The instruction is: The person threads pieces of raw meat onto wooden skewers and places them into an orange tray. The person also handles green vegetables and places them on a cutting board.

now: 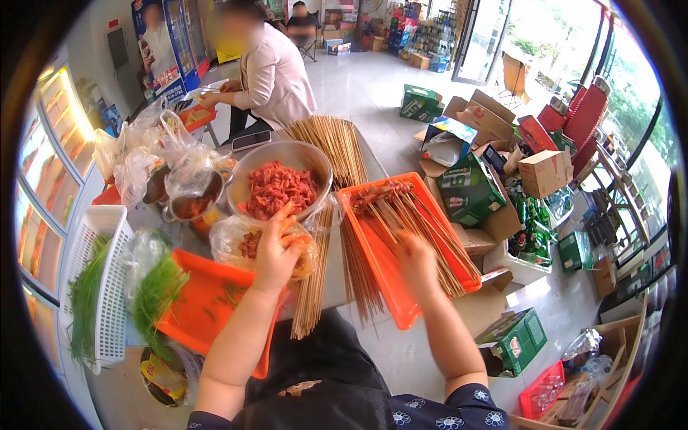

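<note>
A plastic bowl (236, 177) of raw red meat strips (280, 188) stands on the table. My left hand (282, 244) is over its near edge, fingers spread, beside a plastic bag (220, 236) holding more meat; no object shows in it. My right hand (414, 252), blurred, is over an orange tray (384, 279), its fingers closed at the sticks; whether it grips one I cannot tell. Meat skewers (384, 196) lie in that tray, meat at the far end. Bare bamboo skewers (312, 290) lie in bundles between the trays, with a larger bundle (328, 140) behind the bowl.
Left are another orange tray (199, 306), a white basket (113, 290) with green stalks, plastic bags (183, 145) and a metal pot (196, 201). A phone (251, 140) lies behind the bowl. A person (277, 70) sits beyond the table. Cardboard boxes (467, 188) and bottles (532, 226) crowd the right floor.
</note>
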Demonstrator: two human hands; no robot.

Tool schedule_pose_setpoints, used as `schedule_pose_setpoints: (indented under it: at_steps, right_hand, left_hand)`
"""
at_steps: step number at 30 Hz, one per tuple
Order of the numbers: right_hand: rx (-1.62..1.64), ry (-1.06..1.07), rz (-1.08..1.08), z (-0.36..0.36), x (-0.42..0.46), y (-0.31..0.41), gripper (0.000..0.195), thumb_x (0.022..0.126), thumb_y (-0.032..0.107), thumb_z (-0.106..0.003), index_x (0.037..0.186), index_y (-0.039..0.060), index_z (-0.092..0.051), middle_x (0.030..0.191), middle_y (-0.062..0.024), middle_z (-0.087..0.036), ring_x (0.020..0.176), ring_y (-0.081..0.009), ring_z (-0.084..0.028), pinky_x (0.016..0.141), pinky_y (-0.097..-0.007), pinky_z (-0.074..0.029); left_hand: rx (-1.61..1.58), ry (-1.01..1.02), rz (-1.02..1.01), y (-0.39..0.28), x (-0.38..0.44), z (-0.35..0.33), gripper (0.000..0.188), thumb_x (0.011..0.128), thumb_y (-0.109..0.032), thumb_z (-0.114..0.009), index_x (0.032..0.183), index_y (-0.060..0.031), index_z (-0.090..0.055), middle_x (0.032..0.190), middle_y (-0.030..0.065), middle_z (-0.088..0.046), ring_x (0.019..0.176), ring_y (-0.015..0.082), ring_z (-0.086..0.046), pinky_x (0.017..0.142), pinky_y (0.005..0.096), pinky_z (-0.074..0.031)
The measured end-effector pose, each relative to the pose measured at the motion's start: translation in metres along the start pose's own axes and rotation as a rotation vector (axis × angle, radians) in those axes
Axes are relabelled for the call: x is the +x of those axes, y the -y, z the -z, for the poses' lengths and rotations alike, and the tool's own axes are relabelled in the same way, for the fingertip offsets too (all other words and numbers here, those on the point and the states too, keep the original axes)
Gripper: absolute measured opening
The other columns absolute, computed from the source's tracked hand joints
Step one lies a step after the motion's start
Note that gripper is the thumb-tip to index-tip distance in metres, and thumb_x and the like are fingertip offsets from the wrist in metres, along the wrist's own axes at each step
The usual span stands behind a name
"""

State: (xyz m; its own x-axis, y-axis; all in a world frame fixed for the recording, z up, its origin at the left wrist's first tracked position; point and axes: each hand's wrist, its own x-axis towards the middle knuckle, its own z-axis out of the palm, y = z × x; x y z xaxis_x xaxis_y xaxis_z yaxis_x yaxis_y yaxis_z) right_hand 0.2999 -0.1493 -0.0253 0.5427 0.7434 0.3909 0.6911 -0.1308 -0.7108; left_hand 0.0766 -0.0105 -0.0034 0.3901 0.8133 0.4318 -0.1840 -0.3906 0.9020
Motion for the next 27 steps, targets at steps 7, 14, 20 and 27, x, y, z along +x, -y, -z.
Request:
schedule_pose_setpoints:
  at_steps: [7, 14, 20, 27]
  right_hand:
    - [-0.416, -0.152, 0.031, 0.000, 0.068, -0.084, 0.019, 0.077, 0.014, -0.057, 0.095, 0.0075, -0.063, 0.085, -0.0146, -0.057, 0.079, -0.0312, -0.058, 0.068, -0.0378, -0.047]
    - [-0.448, -0.083, -0.053, 0.013, 0.078, -0.082, 0.018, 0.085, 0.021, -0.050, 0.086, 0.0060, -0.061, 0.077, -0.0110, -0.057, 0.066, -0.0262, -0.058, 0.056, -0.0367, -0.047]
    - [0.042, 0.263, 0.400, -0.056, 0.000, 0.050, 0.018, 0.075, 0.003, -0.059, 0.092, 0.0070, -0.063, 0.086, -0.0094, -0.060, 0.075, -0.0223, -0.059, 0.067, -0.0308, -0.049]
    - [-0.342, 0.679, 0.719, -0.201, -0.084, 0.139, 0.028, 0.074, 0.014, -0.056, 0.099, 0.0037, -0.055, 0.087, -0.0118, -0.054, 0.081, -0.0276, -0.057, 0.066, -0.0361, -0.049]
  left_hand:
    - [0.283, -0.106, 0.232, 0.005, -0.031, 0.097, 0.039, 0.078, 0.006, -0.057, 0.115, -0.0011, -0.049, 0.111, 0.0091, -0.054, 0.098, 0.0151, -0.054, 0.080, 0.0253, -0.047]
    - [0.794, -0.129, 0.408, -0.025, -0.095, 0.201, 0.021, 0.074, 0.001, -0.061, 0.095, -0.0008, -0.061, 0.084, 0.0094, -0.064, 0.078, 0.0156, -0.061, 0.070, 0.0258, -0.048]
    - [1.333, 0.175, 0.682, -0.035, -0.145, 0.216, 0.050, 0.063, -0.021, -0.072, 0.108, -0.0052, -0.055, 0.102, 0.0154, -0.057, 0.095, 0.0297, -0.056, 0.081, 0.0384, -0.045]
    - [0.858, 0.042, 0.345, 0.027, -0.137, 0.174, 0.037, 0.066, -0.009, -0.067, 0.101, -0.0027, -0.059, 0.091, 0.0135, -0.058, 0.076, 0.0232, -0.060, 0.069, 0.0324, -0.048]
